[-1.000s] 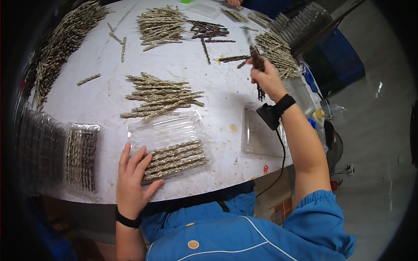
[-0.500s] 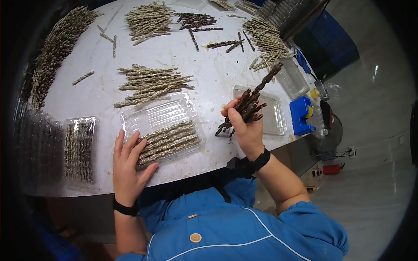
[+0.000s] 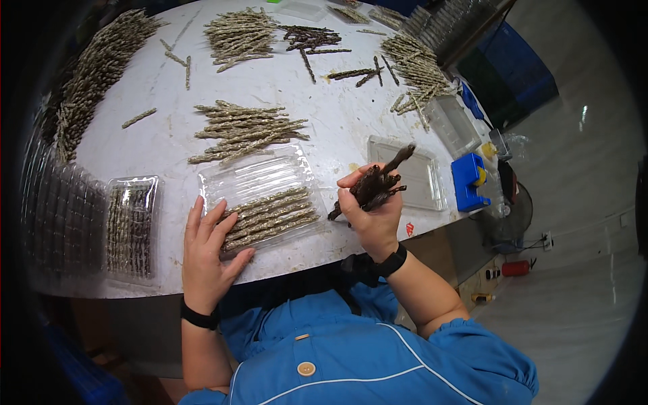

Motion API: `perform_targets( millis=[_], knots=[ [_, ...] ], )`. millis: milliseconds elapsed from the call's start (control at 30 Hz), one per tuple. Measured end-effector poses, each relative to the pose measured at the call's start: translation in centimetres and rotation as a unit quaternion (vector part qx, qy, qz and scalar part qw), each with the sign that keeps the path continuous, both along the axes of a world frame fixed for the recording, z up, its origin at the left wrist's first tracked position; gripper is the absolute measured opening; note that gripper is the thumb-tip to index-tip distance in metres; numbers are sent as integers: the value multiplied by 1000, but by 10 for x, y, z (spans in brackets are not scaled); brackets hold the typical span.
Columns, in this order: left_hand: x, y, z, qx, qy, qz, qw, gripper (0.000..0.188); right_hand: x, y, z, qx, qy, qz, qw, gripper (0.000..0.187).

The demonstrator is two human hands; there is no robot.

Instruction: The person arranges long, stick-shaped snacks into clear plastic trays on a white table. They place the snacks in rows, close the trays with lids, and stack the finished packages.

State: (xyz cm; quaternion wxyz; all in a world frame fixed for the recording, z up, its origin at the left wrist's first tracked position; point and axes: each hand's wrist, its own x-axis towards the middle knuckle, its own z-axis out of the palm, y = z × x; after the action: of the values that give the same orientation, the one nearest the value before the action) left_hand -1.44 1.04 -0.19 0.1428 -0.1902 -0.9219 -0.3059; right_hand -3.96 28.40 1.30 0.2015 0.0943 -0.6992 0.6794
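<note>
My left hand [image 3: 210,250] lies with fingers spread over the left edge of a clear plastic tray [image 3: 256,170]. Several pale, glazed twisted sticks [image 3: 270,217] are laid side by side in the tray's near half. To the right of the tray, just above the table, my right hand [image 3: 372,219] is closed round a bunch of dark brown twisted sticks [image 3: 376,187], one poking up beyond the rest. A loose pile of pale twisted sticks [image 3: 246,128] lies just behind the tray.
A filled clear box [image 3: 132,226] stands at the left beside stacked clear trays [image 3: 64,209]. On the right are an empty-looking clear tray [image 3: 413,177] and a blue tape dispenser [image 3: 466,183]. More dark sticks [image 3: 307,37] and a big pale heap [image 3: 101,74] lie farther back.
My right hand has drawn slightly left and nearer with the dark sticks, whose upper ends now point lower. My left hand stays at the tray. The whole view has shifted a little.
</note>
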Motion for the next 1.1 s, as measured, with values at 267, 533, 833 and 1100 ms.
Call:
perform_targets(
  millis=[267, 533, 833, 1100],
  knots=[
    [0, -1, 1, 0, -5, -3, 1000, 55, 4, -1, -18, 50, -106, 8, 993, 32],
    [1, -1, 1, -1, -7, 1, 1000, 53, -4, 8, 10, 11, -19, 1, 1000, 10],
    [0, 1, 1, 8, -20, -3, 1000, 56, 4, 26, -19, 145, -119, 8, 982, 25],
    [26, 8, 24, 357, -113, -40, 926, 43, -5, 7, 46, 211, -128, 276, 929, 33]
  ],
)
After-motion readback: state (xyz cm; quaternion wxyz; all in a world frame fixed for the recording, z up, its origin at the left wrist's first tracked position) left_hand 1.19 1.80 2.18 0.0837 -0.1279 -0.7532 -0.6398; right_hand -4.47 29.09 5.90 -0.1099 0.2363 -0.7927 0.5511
